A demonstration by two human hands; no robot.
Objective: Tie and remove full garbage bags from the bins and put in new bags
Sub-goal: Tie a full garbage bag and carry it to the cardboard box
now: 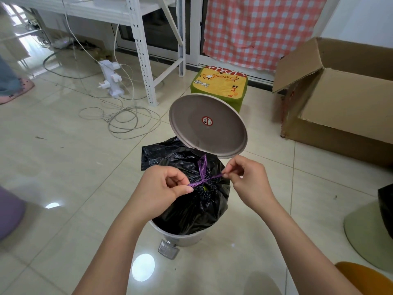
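Left hand (161, 188) and right hand (247, 177) each pinch a purple drawstring (204, 179) end with curled fingers above the black garbage bag (191, 209).

We cannot read the small round sticker (207, 120) on the bin's raised lid (209, 125); its print is too small. The lid hides the back of the black garbage bag (191, 207) and part of a second black bag (158, 153) lying on the floor behind. We see the pedal bin (187, 238) only as a front strip below the bag. At the right edge, another black bag (386, 211) is cut off. At the left edge, a blurred foot in a pink slipper (16, 90) is cropped.
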